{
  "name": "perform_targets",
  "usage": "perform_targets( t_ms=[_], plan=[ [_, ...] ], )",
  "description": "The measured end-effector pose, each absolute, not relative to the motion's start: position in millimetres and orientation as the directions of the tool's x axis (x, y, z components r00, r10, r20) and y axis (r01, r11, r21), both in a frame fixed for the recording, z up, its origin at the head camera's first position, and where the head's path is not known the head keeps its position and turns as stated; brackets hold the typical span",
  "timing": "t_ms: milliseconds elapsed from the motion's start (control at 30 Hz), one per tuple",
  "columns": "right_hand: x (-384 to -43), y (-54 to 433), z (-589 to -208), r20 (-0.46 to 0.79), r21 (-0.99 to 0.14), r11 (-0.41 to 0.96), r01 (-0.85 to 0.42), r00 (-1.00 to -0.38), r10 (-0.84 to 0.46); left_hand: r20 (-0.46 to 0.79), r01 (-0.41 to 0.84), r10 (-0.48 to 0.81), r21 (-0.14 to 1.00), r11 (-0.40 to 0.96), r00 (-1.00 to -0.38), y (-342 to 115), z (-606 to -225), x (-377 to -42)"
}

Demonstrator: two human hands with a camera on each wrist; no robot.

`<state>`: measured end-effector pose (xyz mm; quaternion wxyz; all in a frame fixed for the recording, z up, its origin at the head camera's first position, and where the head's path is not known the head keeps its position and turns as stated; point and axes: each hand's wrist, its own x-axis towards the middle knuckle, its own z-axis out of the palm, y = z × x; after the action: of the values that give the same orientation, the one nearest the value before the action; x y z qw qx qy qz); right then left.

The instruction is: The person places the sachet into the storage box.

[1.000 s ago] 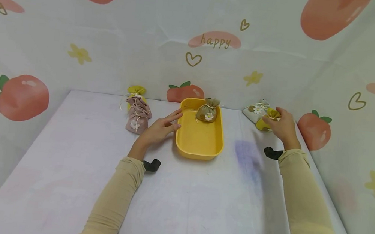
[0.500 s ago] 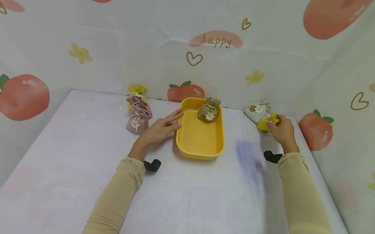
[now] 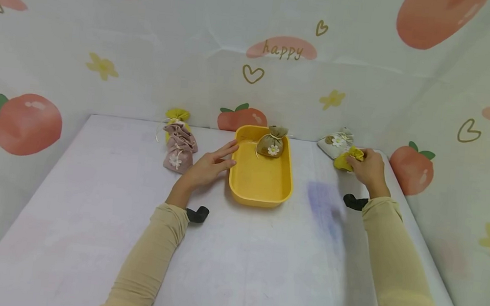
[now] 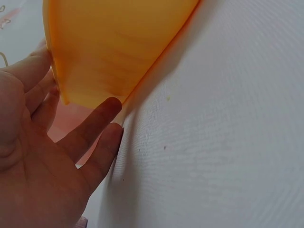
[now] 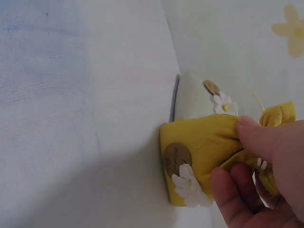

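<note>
A yellow tray (image 3: 259, 186) stands on the table (image 3: 252, 262), directly at the fingertips of the left hand (image 3: 206, 170); it contains an olive-green pouch (image 3: 269, 147), which sits upright at the far end, ahead and to the right of these fingers. The left fingers are extended and spread apart against the tray's left side, without gripping it. The yellow pouch (image 5: 199, 152) is at the right hand (image 3: 370, 171), whose thumb and fingers pinch it near its gathered neck. Its neck points back to the palm, while its flat bottom, with a white flower (image 5: 191, 187), points away beyond the fingertips; the long axis thus runs outward from the hand. Whether the bottom touches the table, I cannot tell. A whitish pouch (image 3: 336, 144) lies just past the right fingertips, and a pink pouch (image 3: 177, 160) lies left of the left fingers.
</note>
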<state>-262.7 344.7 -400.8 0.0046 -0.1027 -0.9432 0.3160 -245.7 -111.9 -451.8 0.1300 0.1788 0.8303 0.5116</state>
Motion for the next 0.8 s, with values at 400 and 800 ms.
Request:
perform_targets(
  t_ms=[400,800],
  plan=[
    [-261,330,-384,-0.023,-0.566,0.816,0.116,-0.992,0.124,-0.036,0.163,0.428,0.893,0.42,-0.903,-112,-452,-246],
    [-256,296,-352,0.142,-0.601,0.797,-0.056,-0.989,0.038,-0.033,0.158,0.419,0.897,0.413,-0.907,-110,-452,-245]
  ],
)
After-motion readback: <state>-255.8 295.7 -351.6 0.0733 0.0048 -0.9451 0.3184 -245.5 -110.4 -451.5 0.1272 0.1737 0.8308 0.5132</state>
